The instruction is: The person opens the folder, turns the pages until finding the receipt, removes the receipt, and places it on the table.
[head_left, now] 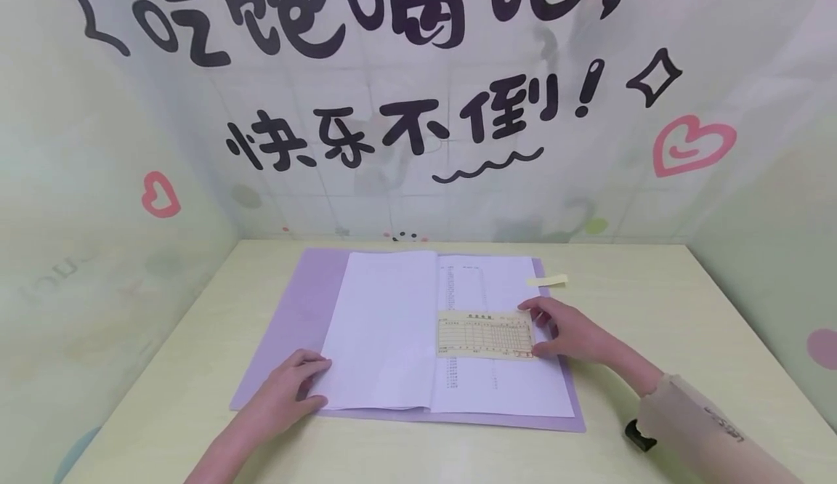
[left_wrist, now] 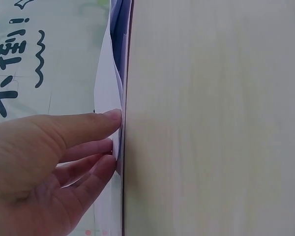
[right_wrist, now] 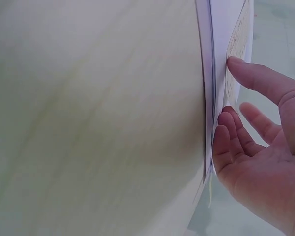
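A lilac folder (head_left: 294,309) lies open on the table, with white pages inside. On its right page (head_left: 530,389), printed with columns of text, lies a yellowish printed receipt slip (head_left: 484,337). My right hand (head_left: 567,330) holds the slip's right end, thumb near the lower corner and index finger near the upper one. In the right wrist view the thumb meets the slip's edge, other fingertips close against the page. My left hand (head_left: 284,393) rests at the lower left of the blank left page (head_left: 386,324), thumb and fingertips touching its edge. That page edge bows up in the left wrist view.
A pale yellow strip (head_left: 548,280) juts past the right page's edge near the top. A black object (head_left: 639,437) lies beside the right sleeve (head_left: 706,426). White sheeting with black lettering (head_left: 392,128) stands behind the table and along its sides.
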`<action>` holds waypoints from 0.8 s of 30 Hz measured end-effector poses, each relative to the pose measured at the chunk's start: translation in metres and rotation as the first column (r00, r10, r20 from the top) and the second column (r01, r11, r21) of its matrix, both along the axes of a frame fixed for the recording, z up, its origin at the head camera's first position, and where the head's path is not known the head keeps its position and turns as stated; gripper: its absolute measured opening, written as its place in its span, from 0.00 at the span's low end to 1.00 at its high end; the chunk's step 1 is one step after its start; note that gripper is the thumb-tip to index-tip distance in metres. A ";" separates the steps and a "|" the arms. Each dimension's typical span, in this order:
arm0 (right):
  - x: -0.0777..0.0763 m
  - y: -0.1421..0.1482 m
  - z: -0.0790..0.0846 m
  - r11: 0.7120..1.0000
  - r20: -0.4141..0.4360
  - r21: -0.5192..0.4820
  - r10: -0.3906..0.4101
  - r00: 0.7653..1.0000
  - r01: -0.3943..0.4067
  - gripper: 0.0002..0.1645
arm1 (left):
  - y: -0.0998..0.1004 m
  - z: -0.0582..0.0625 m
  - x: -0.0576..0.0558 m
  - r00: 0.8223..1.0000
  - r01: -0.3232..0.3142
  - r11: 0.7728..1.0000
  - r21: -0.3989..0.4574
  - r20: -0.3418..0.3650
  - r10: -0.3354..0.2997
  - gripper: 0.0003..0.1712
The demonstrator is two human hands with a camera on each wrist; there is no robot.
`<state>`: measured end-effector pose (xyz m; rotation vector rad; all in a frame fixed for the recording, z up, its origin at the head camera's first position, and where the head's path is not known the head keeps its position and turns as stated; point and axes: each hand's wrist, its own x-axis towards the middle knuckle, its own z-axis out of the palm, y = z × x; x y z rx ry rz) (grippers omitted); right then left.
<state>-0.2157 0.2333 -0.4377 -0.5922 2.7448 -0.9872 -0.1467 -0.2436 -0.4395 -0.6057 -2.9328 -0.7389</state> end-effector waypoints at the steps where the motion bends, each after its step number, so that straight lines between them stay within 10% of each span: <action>1: 0.000 0.000 0.000 1.000 0.004 -0.005 -0.003 1.000 0.003 0.37 | 0.000 0.000 0.000 1.000 0.001 1.000 -0.001 -0.004 -0.001 0.28; 24: -0.004 -0.005 0.001 0.990 0.004 -0.107 -0.091 0.996 0.090 0.26 | 0.000 -0.002 -0.001 1.000 0.015 1.000 0.020 -0.020 -0.015 0.28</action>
